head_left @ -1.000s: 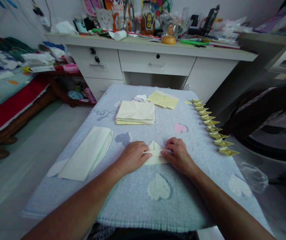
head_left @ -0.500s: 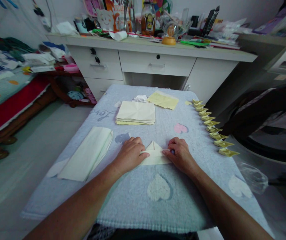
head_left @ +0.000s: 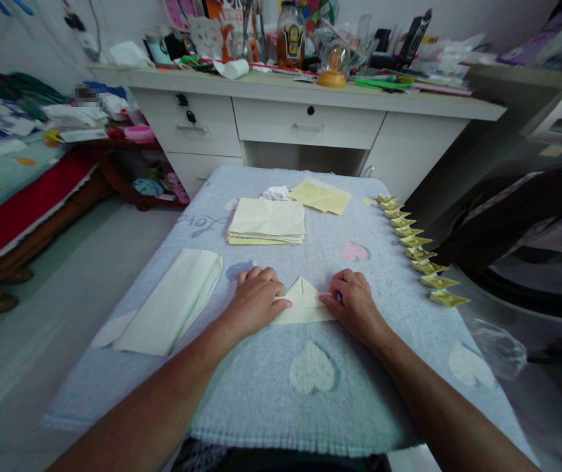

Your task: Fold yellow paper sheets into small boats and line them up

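Observation:
A pale cream sheet of folded paper lies on the cloth in front of me, its pointed peak facing away and a wide flat edge towards me. My left hand grips its left side, the thumb lying on top and the fingers curled. At the right side, my right hand pinches the paper between thumb and bent fingers. Parts of both paper ends are hidden under the hands. Beyond it sits a stack of creased cream and yellow sheets. Left of my left hand lies a thick folded pile of pale paper.
A light blue patterned cloth covers the table. Several folded yellow paper shapes line its right edge. Yellow sheets and a crumpled white paper lie at the back. A cluttered white desk stands behind.
The raised horizontal fold across the paper between my thumbs now looks flatter. My left thumb has shifted slightly left; my right hand has hardly moved.

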`<control>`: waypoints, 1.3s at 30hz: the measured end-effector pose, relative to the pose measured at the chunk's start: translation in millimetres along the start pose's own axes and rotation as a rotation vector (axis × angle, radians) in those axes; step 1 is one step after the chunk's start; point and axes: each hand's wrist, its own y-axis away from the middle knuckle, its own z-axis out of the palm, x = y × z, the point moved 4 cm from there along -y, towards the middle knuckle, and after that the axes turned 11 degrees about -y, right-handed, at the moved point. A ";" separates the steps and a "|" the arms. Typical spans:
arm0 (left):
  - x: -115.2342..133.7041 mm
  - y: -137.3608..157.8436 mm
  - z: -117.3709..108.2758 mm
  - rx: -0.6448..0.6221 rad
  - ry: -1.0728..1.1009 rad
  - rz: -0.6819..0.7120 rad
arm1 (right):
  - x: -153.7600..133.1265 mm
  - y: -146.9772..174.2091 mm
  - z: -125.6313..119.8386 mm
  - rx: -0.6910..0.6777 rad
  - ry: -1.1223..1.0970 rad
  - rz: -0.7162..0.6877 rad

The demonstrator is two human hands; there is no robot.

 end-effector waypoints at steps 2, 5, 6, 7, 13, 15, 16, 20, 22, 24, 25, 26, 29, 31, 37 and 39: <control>-1.0 -1.0 1.1 0.002 0.024 -0.007 | -1.6 0.7 -0.8 0.011 0.026 0.000; -2.9 -2.6 1.7 -0.013 0.055 -0.017 | -7.6 1.8 -3.1 0.045 0.085 -0.028; -3.7 -3.0 1.3 -0.019 0.062 -0.024 | -10.9 2.2 -3.2 0.045 0.104 -0.050; -4.6 -3.2 0.6 -0.022 0.067 -0.032 | -14.8 2.5 -2.6 0.030 0.123 -0.081; -10.8 -2.8 -4.5 -0.041 0.069 -0.051 | -35.3 4.3 9.4 -0.184 0.212 -0.214; -13.8 -2.7 -4.1 -0.048 0.071 -0.065 | -38.3 3.0 10.4 -0.187 0.204 -0.196; -15.2 -2.8 -3.9 -0.042 0.078 -0.077 | -39.4 2.0 10.6 -0.179 0.198 -0.184; -14.7 -4.2 -4.7 -0.006 0.165 -0.052 | -42.2 -3.0 12.2 -0.141 0.189 -0.125; -9.7 -5.1 -5.6 -0.027 0.207 0.014 | -42.2 -4.6 13.7 -0.132 0.198 -0.093; -4.1 -5.6 -6.1 -0.070 0.224 0.057 | -41.9 -5.1 15.2 -0.126 0.218 -0.070; -1.9 -5.8 -6.1 -0.089 0.222 0.063 | -41.7 -5.0 15.8 -0.123 0.229 -0.064; 0.0 -5.9 -6.0 -0.100 0.216 0.059 | -41.7 -4.8 16.2 -0.120 0.239 -0.059; 3.4 -6.4 -4.8 -0.073 0.195 0.040 | -42.3 -3.9 17.2 -0.114 0.266 -0.054; 4.2 -6.7 -2.7 -0.031 0.187 0.034 | -42.8 -3.8 17.6 -0.111 0.282 -0.049; 2.1 -7.9 5.9 0.036 0.164 0.029 | -41.6 -4.4 18.6 -0.112 0.279 -0.024; 1.2 -8.3 7.2 0.035 0.163 0.017 | -39.1 -3.9 18.2 -0.106 0.260 0.001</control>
